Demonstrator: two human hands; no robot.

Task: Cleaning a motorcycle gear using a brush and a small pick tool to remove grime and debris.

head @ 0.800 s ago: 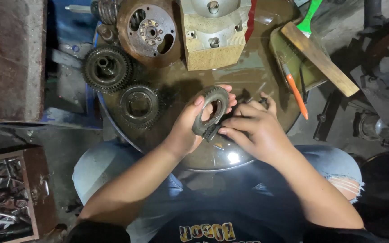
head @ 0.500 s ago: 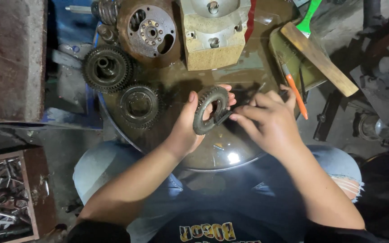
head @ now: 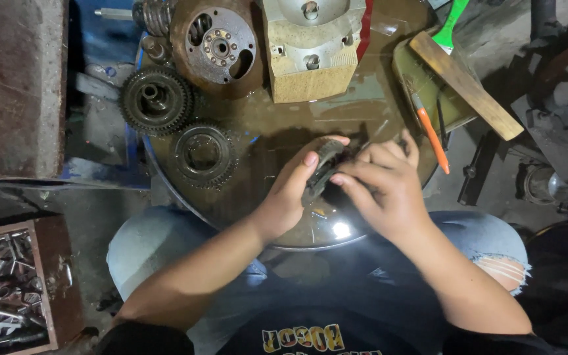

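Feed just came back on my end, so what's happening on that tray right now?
A person holds a toothed ring gear edge-up over an oily round tray. The left hand grips it from the near side while the right hand works at its other face. Two more gears lie at the tray's left edge, untouched.

Right hand (head: pixel 382 190) covers most of the gear (head: pixel 320 172); the block (head: pixel 310 46) beyond is cropped at top.
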